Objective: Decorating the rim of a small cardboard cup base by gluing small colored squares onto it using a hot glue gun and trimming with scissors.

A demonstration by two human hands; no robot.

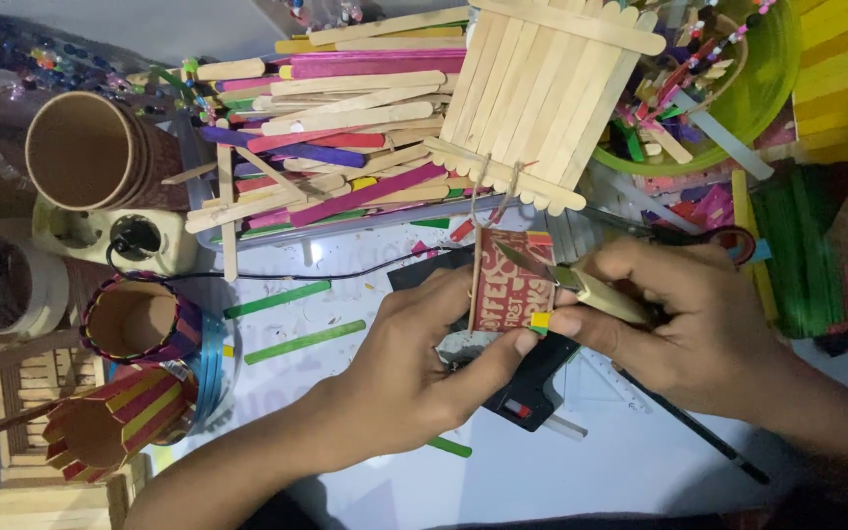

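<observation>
Looking down over the worktable (pixel 640 461), I saw my left hand (pixel 414 368) closed around a red paper cup (pixel 509 285) lying on its side near the middle of the view, with the thumb pressed just under a small block of coloured stick pieces (pixel 540 320) at the cup's edge. My right hand (pixel 684 324) was clenched on a utility knife (pixel 581 285), its blade laid across the cup's printed side. A black glue gun (pixel 527 393) lay on the table beneath both hands, touching neither that I could tell. Behind the cup sat a heap of plain and coloured craft sticks (pixel 345 128), and against it leaned a panel of plain sticks glued side by side (pixel 542 98). To the left stood 2 stick-covered cups (pixel 134 319), with a stack of brown paper cups (pixel 90 152) farther back. 2 green sticks (pixel 291 319) lay loose on the table left of my left hand. A green bowl (pixel 768 88) of scraps occupied the upper right.
</observation>
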